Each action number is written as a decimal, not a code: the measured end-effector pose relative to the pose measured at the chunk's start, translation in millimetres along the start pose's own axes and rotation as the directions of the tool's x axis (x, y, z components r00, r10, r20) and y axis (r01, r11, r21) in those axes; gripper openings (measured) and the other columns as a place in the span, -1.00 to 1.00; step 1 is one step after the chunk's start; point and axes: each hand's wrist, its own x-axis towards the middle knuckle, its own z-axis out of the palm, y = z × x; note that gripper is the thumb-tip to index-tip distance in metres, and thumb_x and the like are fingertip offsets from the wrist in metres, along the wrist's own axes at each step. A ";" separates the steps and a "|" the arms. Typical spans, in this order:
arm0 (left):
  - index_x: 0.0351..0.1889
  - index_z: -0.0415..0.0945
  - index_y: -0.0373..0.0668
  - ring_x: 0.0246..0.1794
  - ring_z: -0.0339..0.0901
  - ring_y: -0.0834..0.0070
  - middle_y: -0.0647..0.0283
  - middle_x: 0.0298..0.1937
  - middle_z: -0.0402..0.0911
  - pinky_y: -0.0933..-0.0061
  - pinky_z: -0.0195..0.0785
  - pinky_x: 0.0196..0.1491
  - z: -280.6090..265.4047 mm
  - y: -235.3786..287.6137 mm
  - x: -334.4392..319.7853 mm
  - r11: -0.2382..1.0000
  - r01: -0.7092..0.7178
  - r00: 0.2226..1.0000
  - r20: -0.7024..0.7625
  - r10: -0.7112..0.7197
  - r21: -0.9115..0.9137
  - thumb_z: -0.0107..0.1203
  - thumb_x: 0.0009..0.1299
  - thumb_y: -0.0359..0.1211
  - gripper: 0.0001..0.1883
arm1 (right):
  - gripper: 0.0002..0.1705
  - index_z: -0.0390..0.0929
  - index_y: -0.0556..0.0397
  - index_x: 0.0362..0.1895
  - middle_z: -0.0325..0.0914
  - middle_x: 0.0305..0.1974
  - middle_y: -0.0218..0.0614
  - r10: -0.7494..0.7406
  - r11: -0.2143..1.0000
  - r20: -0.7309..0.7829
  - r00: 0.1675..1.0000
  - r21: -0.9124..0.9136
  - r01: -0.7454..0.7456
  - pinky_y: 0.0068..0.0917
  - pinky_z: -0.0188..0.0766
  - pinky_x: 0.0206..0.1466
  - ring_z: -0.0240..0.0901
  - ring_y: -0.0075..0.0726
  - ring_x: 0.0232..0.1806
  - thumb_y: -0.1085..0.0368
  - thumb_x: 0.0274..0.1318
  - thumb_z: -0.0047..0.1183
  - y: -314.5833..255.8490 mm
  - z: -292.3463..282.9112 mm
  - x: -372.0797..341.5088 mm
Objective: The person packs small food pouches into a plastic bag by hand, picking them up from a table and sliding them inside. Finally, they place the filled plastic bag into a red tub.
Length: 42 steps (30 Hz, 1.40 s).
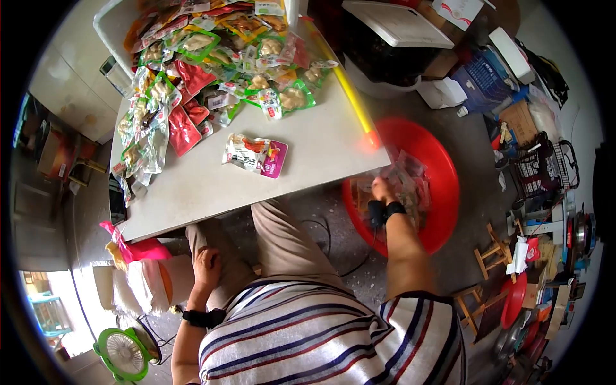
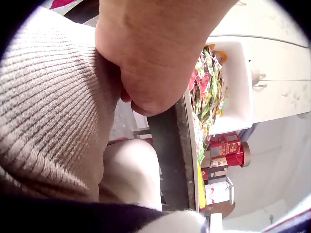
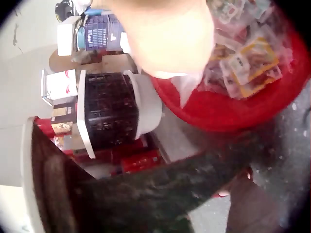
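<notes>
My right hand is over the red basin, just past the table's corner. In the right wrist view, the pointed corner of a plastic packet sticks out from under that hand. The fingers themselves are hidden there. Clear packets, some with orange borders, lie in the basin. My left hand rests on my left thigh with its fingers loosely curled, holding nothing. On the table, near the front edge, lies a single white and purple food packet.
A heap of sealed food packets spills from a white foam box across the table's back left. A yellow stick lies along the right edge. Beyond stands a dark crate with a white lid. A green fan stands at lower left.
</notes>
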 end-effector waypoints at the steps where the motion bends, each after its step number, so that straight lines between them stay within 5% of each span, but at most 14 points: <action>1: -0.42 0.37 -0.23 -0.29 0.34 0.24 0.14 -0.40 0.41 0.38 0.21 -0.21 -0.9 0.6 -0.3 1.000 -0.007 1.000 -0.008 0.007 -0.009 -0.02 0.01 -0.53 -0.85 | -0.82 0.47 0.02 -0.44 0.45 -0.41 -0.04 -0.036 0.991 0.160 0.987 0.132 0.015 -0.30 0.30 -0.28 0.39 -0.02 -0.29 0.28 -0.22 -0.08 -17.7 -0.7 -12.2; 4: -0.41 0.37 -0.23 -0.29 0.33 0.23 0.14 -0.40 0.41 0.38 0.21 -0.22 -4.4 1.3 -2.1 0.996 0.023 0.999 -0.035 -0.026 -0.087 -0.02 0.02 -0.54 -0.85 | -0.76 0.45 0.10 -0.37 0.46 -0.36 -0.09 -0.034 0.965 0.318 0.947 0.259 -0.052 -0.38 0.29 -0.23 0.39 -0.16 -0.26 0.22 -0.13 -0.05 -55.5 5.3 -44.3; 8: -0.41 0.37 -0.24 -0.42 0.38 0.28 0.15 -0.47 0.41 0.44 0.25 -0.33 -12.2 -8.7 -10.8 0.984 0.140 0.980 -0.125 -0.154 -0.113 -0.05 0.07 -0.55 -0.88 | -0.75 0.40 0.17 -0.38 0.44 -0.48 -0.26 -0.320 0.852 0.398 0.860 0.519 0.077 -0.47 0.28 -0.31 0.34 -0.39 -0.38 0.23 -0.08 -0.06 -83.2 1.0 -57.3; 12: -0.49 0.37 -0.25 -0.49 0.37 0.24 0.13 -0.53 0.39 0.37 0.26 -0.41 -10.2 -50.1 -39.8 0.875 0.404 0.868 -0.190 -0.459 -0.268 -0.01 0.02 -0.50 -0.91 | -0.91 0.36 0.03 -0.44 0.28 -0.56 -0.53 -0.613 0.558 0.341 0.713 0.826 0.085 -0.71 0.15 -0.47 0.14 -0.68 -0.50 0.31 -0.04 -0.07 -121.6 -12.8 -62.8; 16: -0.46 0.36 -0.21 -0.37 0.36 0.20 0.12 -0.45 0.41 0.33 0.25 -0.30 -46.5 -59.3 -54.8 0.895 0.435 0.788 -0.441 -0.431 -0.098 -0.04 0.01 -0.50 -0.89 | -0.91 0.35 0.07 -0.41 0.38 -0.53 -0.45 -0.599 0.657 0.381 0.704 0.737 0.159 -0.69 0.20 -0.50 0.23 -0.65 -0.55 0.34 -0.06 -0.07 -171.1 -27.8 -81.7; 18: -0.47 0.37 -0.18 -0.35 0.36 0.21 0.14 -0.43 0.43 0.33 0.25 -0.27 -63.5 -81.3 -68.1 0.896 0.437 0.758 -0.566 -0.324 0.073 -0.05 -0.01 -0.50 -0.89 | -0.83 0.38 0.15 -0.37 0.40 -0.51 -0.32 -0.651 0.615 0.139 0.746 0.672 0.412 -0.54 0.28 -0.40 0.31 -0.47 -0.48 0.36 -0.12 -0.02 -185.4 -17.2 -92.9; 20: -0.40 0.36 -0.17 -0.29 0.35 0.15 0.15 -0.39 0.43 0.29 0.23 -0.21 -81.8 -107.3 -83.6 0.849 0.499 0.739 -0.597 -0.313 0.173 -0.02 0.02 -0.47 -0.84 | -0.80 0.38 0.17 -0.34 0.40 -0.49 -0.22 -0.734 0.517 -0.136 0.665 0.523 0.678 -0.49 0.30 -0.40 0.33 -0.32 -0.48 0.36 -0.13 -0.02 -221.2 -39.6 -121.8; 22: -0.32 0.36 -0.21 -0.21 0.33 0.15 0.11 -0.27 0.42 0.30 0.21 -0.15 -109.5 -108.0 -87.3 0.711 0.663 0.645 -0.660 -0.385 0.233 -0.01 0.03 -0.46 -0.78 | -0.81 0.36 0.17 -0.36 0.40 -0.42 -0.15 -0.722 0.553 -0.089 0.686 0.521 0.650 -0.39 0.30 -0.33 0.35 -0.15 -0.40 0.38 -0.14 -0.03 -246.7 -54.3 -145.9; 24: -0.30 0.37 -0.22 -0.25 0.33 0.16 0.08 -0.29 0.43 0.30 0.21 -0.16 -118.1 -155.5 -110.4 0.689 0.716 0.496 -0.778 -0.387 0.114 0.02 0.02 -0.38 -0.74 | -0.81 0.34 0.18 -0.35 0.38 -0.37 -0.09 -0.822 0.396 -0.216 0.527 0.448 0.802 -0.32 0.28 -0.25 0.32 -0.06 -0.34 0.40 -0.14 -0.05 -259.7 -46.4 -154.9; 28: -0.10 0.33 -0.19 0.03 0.22 0.20 0.07 -0.03 0.33 0.34 0.06 0.07 -141.4 -216.4 -142.0 0.332 0.943 0.234 -0.662 -0.712 -0.024 -0.06 0.09 -0.28 -0.61 | -0.80 0.31 0.19 -0.34 0.37 -0.35 -0.06 -0.874 0.365 -0.120 0.472 0.481 0.797 -0.29 0.28 -0.20 0.31 0.00 -0.30 0.42 -0.15 -0.06 -279.7 -35.5 -173.7; 32: -0.01 0.29 -0.12 0.02 0.26 0.18 0.08 -0.03 0.35 0.29 0.11 0.05 -148.1 -225.5 -153.0 0.116 0.989 0.138 -0.295 -0.946 0.091 -0.15 0.12 -0.25 -0.57 | -0.82 0.32 0.20 -0.36 0.38 -0.37 -0.05 -0.892 0.346 -0.092 0.443 0.493 0.798 -0.31 0.29 -0.23 0.31 0.01 -0.32 0.42 -0.14 -0.07 -283.5 -24.0 -173.9; 36: -0.14 0.35 -0.08 -0.12 0.37 0.14 0.05 -0.16 0.44 0.20 0.22 -0.10 -150.4 -231.2 -155.1 0.087 0.984 0.123 -0.238 -0.964 0.156 -0.27 0.20 -0.24 -0.68 | -0.83 0.34 0.18 -0.36 0.39 -0.41 -0.07 -0.860 0.434 -0.013 0.511 0.509 0.743 -0.31 0.29 -0.27 0.32 -0.01 -0.35 0.42 -0.14 -0.08 -285.5 -28.8 -175.0; 37: -0.24 0.37 -0.08 -0.18 0.39 0.10 0.03 -0.22 0.45 0.16 0.24 -0.17 -146.5 -235.0 -162.4 0.132 0.983 0.167 -0.323 -0.932 0.128 -0.32 0.22 -0.23 -0.72 | -0.83 0.34 0.18 -0.36 0.39 -0.41 -0.08 -0.859 0.438 -0.009 0.512 0.508 0.742 -0.31 0.29 -0.28 0.32 -0.01 -0.35 0.41 -0.14 -0.08 -284.2 -27.7 -175.0; 42: -0.32 0.37 -0.13 -0.26 0.39 0.03 0.02 -0.28 0.45 0.13 0.23 -0.24 -171.7 -212.2 -148.3 0.098 0.995 0.094 -0.515 -0.852 0.019 -0.27 0.19 -0.19 -0.72 | -0.84 0.35 0.16 -0.36 0.40 -0.43 -0.09 -0.851 0.461 0.026 0.525 0.516 0.722 -0.31 0.30 -0.30 0.33 -0.02 -0.37 0.39 -0.13 -0.09 -288.5 -31.7 -169.3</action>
